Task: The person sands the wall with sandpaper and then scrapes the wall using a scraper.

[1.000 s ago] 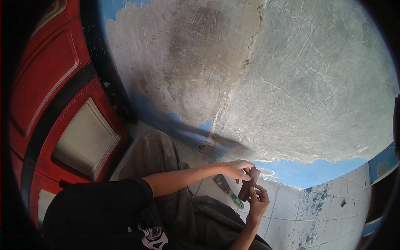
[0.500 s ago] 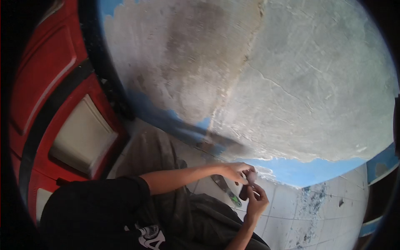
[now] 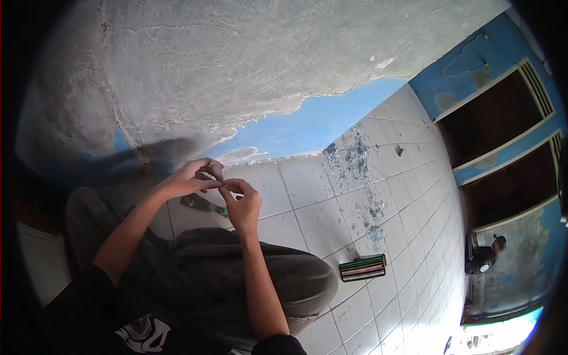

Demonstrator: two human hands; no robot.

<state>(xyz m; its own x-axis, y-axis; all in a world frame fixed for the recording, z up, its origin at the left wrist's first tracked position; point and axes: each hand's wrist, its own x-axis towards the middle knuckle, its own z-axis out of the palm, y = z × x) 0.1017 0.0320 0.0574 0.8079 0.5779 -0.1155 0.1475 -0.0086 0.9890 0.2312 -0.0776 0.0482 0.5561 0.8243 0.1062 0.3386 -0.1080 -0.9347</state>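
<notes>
My left hand [image 3: 192, 179] and my right hand [image 3: 242, 207] meet in front of the wall's foot, fingers pinched together. Between them is a small grey-brown piece [image 3: 216, 172], thin like a folded sheet; its exact kind is not clear. Both hands' fingertips touch it. On the tiles just beneath my hands lies a scraper [image 3: 201, 203] with a dark blade and a bit of green on its handle, partly covered by my right hand.
The wall [image 3: 236, 65] is scraped to grey, with blue paint [image 3: 331, 115] along its bottom. Paint flakes [image 3: 355, 157] litter the tiled floor [image 3: 307, 225]. A dark case with coloured stripes [image 3: 362, 268] lies to the right. Farther off, another person [image 3: 484, 258] is by a blue wall.
The view has swung right, bringing the striped case, windows and other person into sight; the red door has mostly left it. My hands still hold the small piece together.
</notes>
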